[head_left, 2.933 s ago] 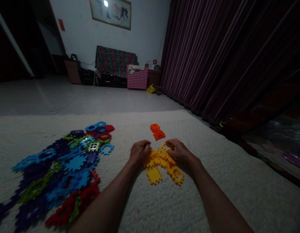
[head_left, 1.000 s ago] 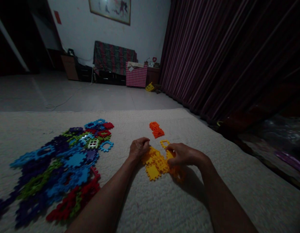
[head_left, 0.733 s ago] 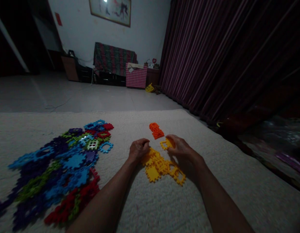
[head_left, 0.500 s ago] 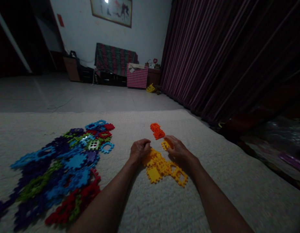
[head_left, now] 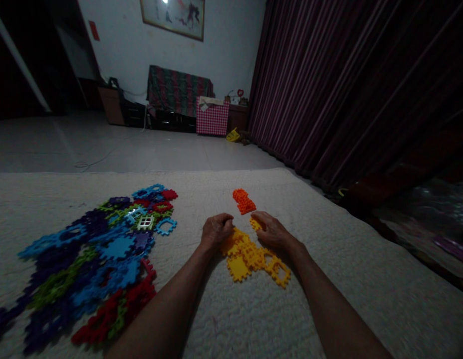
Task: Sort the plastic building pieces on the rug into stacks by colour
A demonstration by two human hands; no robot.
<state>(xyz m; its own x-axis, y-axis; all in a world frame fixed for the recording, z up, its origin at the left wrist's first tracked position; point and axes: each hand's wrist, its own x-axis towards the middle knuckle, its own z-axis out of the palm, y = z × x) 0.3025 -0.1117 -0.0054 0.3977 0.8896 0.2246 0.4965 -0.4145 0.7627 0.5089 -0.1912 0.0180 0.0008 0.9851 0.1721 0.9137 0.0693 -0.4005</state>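
Note:
My right hand [head_left: 272, 230] is closed around a yellow toothed building piece [head_left: 256, 225], most of which the fingers cover. My left hand [head_left: 217, 230] rests with curled fingers at the upper left of a pile of yellow toothed pieces [head_left: 252, 255]; what lies inside its grip is hidden. A flat square yellow piece [head_left: 239, 269] lies at the near side of this pile, and a yellow frame piece [head_left: 280, 274] lies at its right end. Just beyond my hands sits a small stack of orange pieces [head_left: 244, 201].
A large mixed heap of toothed pieces [head_left: 117, 248] in blue, purple, green and red spreads over the pale quilted mat [head_left: 231, 324] on the left. Behind the mat are a tiled floor [head_left: 179, 152] and a low cabinet [head_left: 171, 121]. Dark curtains [head_left: 310, 89] hang on the right.
My right hand has turned slightly and covers more of the yellow piece. My left hand and the piles stay nearly where they were; the view has shifted a little.

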